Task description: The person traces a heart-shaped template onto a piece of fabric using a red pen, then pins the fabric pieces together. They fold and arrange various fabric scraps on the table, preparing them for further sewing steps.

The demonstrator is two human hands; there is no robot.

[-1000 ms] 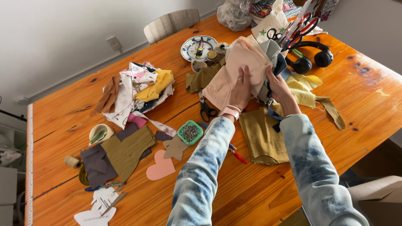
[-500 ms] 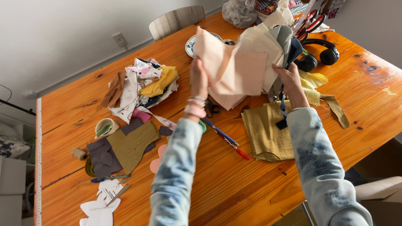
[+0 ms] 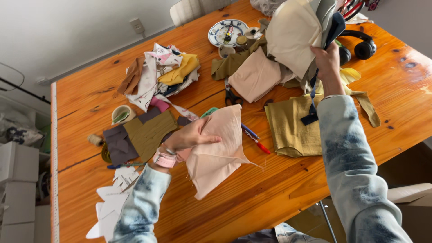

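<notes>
My left hand (image 3: 191,136) grips a pale pink fabric piece (image 3: 217,150) and holds it low over the wooden table (image 3: 279,198), near its front middle. My right hand (image 3: 327,57) is raised at the upper right and clutches a bundle of fabric pieces (image 3: 298,33), cream on the outside with grey and dark blue layers behind; a dark blue strip hangs down from it. Below that hand lies an olive-yellow cloth (image 3: 292,126). Another pink cloth (image 3: 257,76) rests on the table under the bundle.
Black scissors (image 3: 231,96) and a red-and-blue pen (image 3: 255,137) lie mid-table. A heap of mixed scraps (image 3: 162,74) sits at the back left, brown and grey pieces (image 3: 139,135) to the left, white paper cutouts (image 3: 112,198) at the front left. A patterned plate (image 3: 227,31) and black headphones (image 3: 360,45) are at the back.
My left hand pulled the pink piece away from the bundle and brought it down and left toward the table. My right hand stayed raised with the remaining fabrics.
</notes>
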